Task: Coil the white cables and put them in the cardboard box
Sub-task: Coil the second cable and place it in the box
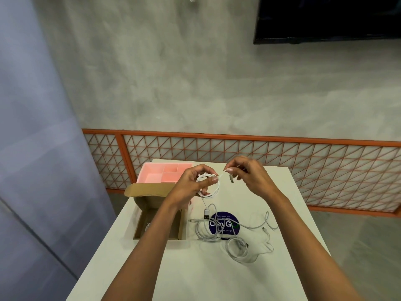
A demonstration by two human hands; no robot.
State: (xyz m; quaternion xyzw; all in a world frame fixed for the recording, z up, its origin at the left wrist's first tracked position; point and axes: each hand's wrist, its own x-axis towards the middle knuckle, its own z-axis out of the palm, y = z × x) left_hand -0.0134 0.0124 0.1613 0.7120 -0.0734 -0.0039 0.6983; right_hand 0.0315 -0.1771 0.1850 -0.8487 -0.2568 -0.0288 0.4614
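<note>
White table (pixel 195 268), seen from above and behind the hands. Cardboard box (pixel 159 216) at the table's 9 o'clock edge, flaps open, mouth up; something pale shows inside at its bottom, too dim to name. Pink tray (pixel 161 175) with compartments sits just beyond the box, at 11 o'clock. Round dark sticker (pixel 223 223) at table centre.

Loose white cables (pixel 236 240) lie tangled on and around the sticker, spreading toward 3 o'clock. Not yet coiled.

Left hand (pixel 195 185) is raised above the table, fingers curled closed around a small coil (pixel 208 184) of white cable. Coil hangs roughly upright, its ring facing the camera. One tail drops straight down at 6 o'clock to a plug (pixel 206 213) just above the table.

Right hand (pixel 249 177) is at 3 o'clock of the coil, close but apart. Thumb and forefinger pinch the free end of the same cable; other fingers loosely spread. The short run of cable between the hands lies along the 9–3 line, nearly taut. A connector (pixel 231 178) dangles below the pinch.

Judgement: the last wrap or tuck is in hand. The free end must travel toward 9 o'clock, into the ring. After that the box lies at 7 o'clock of the coil, under the left forearm, so the left hand is the nearer carrier.
</note>
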